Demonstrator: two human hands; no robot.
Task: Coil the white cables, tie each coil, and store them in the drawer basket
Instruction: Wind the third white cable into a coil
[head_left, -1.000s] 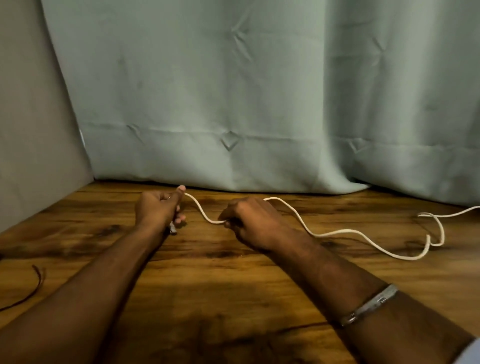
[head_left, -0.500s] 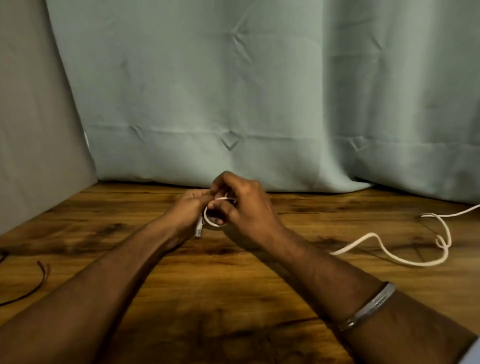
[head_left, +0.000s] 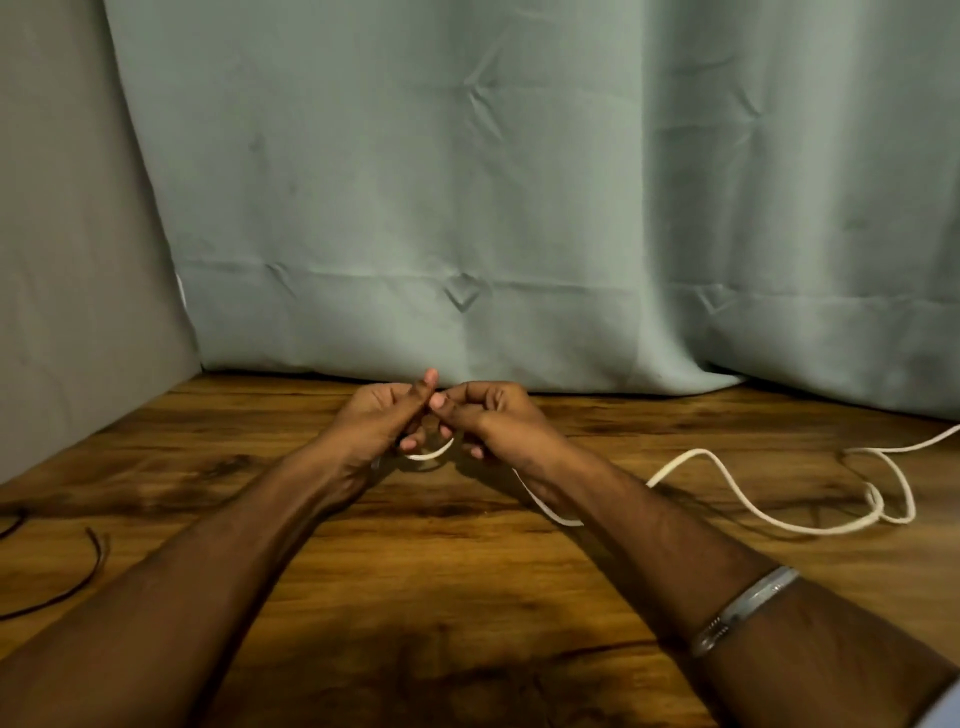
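Hands meet at the middle of the wooden table (head_left: 467, 571), close together so that a short first loop of the white cable (head_left: 779, 522) can be formed between them. The left hand (head_left: 376, 418) has its fingers curled round the cable's near end, thumb raised, acting as the anchor. The right hand (head_left: 491, 418) pinches the cable just beside it with curled fingers, and a small white arc hangs below both. From under the right wrist the slack runs out toward 3 o'clock, lying in loose bends on the wood and leaving the view at the right edge; a kink there could snag as it is drawn in. A thin dark cord (head_left: 78, 582) lies at 9 o'clock, well apart. A grey-green curtain (head_left: 519, 208) hangs at 12 o'clock. No drawer basket shows.
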